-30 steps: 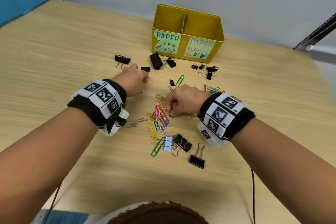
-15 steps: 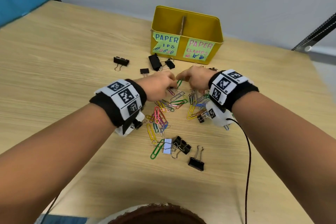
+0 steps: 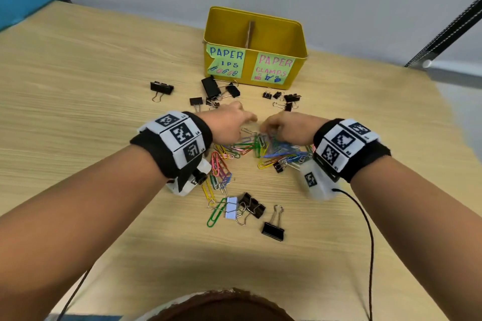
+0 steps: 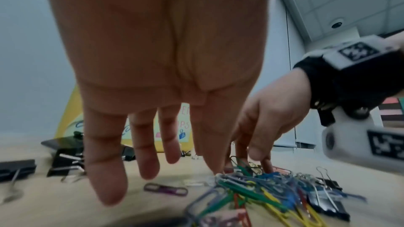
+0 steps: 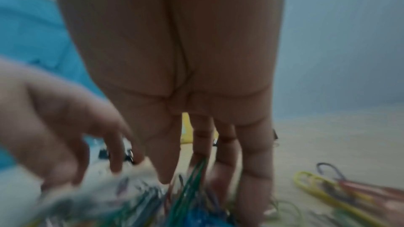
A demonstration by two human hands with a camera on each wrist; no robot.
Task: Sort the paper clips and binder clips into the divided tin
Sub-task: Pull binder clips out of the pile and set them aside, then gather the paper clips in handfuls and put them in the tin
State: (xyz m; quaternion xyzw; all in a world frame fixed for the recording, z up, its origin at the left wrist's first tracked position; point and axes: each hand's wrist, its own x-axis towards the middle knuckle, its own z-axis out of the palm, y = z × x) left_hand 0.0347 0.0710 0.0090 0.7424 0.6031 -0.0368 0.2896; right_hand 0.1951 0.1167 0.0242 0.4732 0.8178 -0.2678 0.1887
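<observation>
- The divided tin (image 3: 254, 34) was set at the table's (image 3: 78, 86) far edge.
- The left hand (image 3: 227, 122) and right hand (image 3: 289, 129) were held with fingers extended into the paper clips (image 3: 260, 144), nothing visibly gripped.
- Those clips were judged light, slippery and tangle-prone, best gathered by scooping.
- Binder clips (image 3: 161, 87), judged stiff, were scattered nearby.

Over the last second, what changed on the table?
Both hands moved away from the person toward the tin; the left hand and right hand now meet, fingers extended, raking the coloured paper clips into a heap. Binder clips nearest the person and the tin stayed put.
</observation>
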